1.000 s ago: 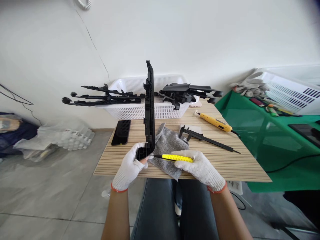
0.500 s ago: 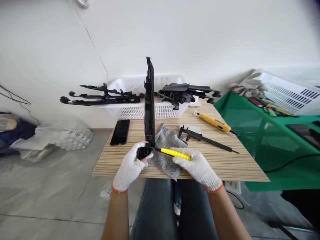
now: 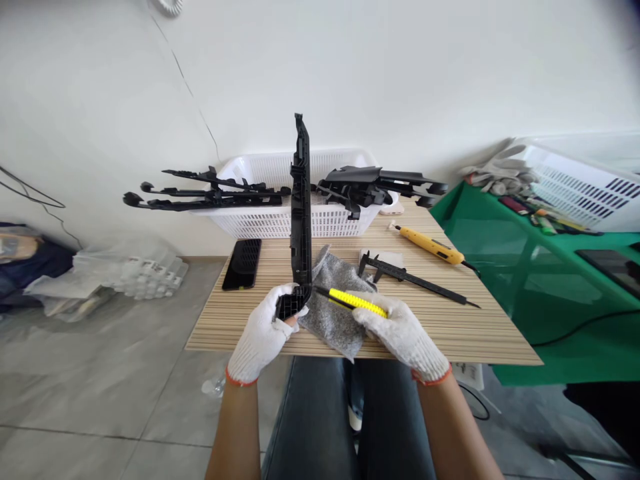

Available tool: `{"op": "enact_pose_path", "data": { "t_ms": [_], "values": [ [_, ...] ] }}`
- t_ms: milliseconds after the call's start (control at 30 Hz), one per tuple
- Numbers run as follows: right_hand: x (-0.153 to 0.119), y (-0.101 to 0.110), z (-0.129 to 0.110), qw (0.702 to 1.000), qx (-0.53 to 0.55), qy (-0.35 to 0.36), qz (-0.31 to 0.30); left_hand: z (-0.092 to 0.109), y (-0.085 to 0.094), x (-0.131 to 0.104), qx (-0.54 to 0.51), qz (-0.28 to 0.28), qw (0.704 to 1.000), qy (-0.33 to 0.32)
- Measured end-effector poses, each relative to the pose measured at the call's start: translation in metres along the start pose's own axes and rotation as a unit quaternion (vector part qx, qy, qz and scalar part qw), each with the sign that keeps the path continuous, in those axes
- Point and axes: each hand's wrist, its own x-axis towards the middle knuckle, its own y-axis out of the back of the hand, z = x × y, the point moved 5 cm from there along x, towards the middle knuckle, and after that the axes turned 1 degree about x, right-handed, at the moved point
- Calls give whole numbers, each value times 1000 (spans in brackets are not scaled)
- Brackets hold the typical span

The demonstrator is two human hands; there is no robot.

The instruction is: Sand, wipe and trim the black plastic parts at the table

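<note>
My left hand, in a white knit glove, is closed on the lower end of a long black plastic part that stands upright over the table's front. My right hand, gloved too, grips a yellow-handled tool. The tool's dark tip points left, close to the bend of the black part; whether they touch I cannot tell. Beneath the tool a grey cloth lies on the striped table.
A white basket with black parts jutting out both sides stands at the back. A phone lies left; a black caliper and a yellow corded tool lie right. Beyond is a green-covered table with gloves and another basket.
My right hand and the yellow-handled tool have shifted slightly right, the tip drawing back from the black part's bend. My left hand keeps its hold.
</note>
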Motion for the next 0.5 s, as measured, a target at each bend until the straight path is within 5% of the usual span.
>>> {"op": "enact_pose_path", "data": {
  "t_ms": [500],
  "values": [
    [1, -1, 1, 1000, 5, -1, 9, 7, 1, 0, 18, 0, 999, -32]
  ]
}}
